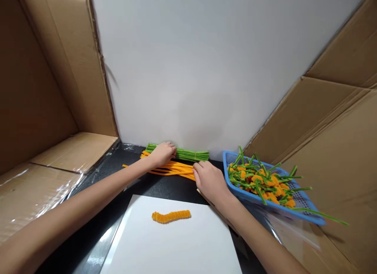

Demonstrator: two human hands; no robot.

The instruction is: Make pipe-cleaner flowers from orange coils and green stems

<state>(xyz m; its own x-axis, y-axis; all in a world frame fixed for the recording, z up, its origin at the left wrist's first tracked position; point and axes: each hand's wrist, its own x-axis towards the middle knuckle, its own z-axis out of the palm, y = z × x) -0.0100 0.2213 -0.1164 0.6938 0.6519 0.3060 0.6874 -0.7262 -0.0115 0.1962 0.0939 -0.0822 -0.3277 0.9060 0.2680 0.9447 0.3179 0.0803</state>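
Note:
Orange pipe cleaners (179,169) lie in a loose bundle across the dark table, in front of a tied bundle of green pipe cleaners (191,154). My left hand (164,153) rests over both bundles with its fingers curled in; what they grip is hidden. At the right ends of the orange stems is my right hand (211,180), its fingers closed around them. Nearer to me, a short ridged orange piece (171,216), fuzzy like pipe cleaner, lies on a white sheet (173,246).
To the right, a blue plastic basket (306,217) holds many green and orange pipe-cleaner pieces, some stems poking over its rim. A white panel (188,69) rises behind the bundles. Cardboard walls (70,61) stand on both sides. A brown strip (219,213) runs along the sheet's right edge.

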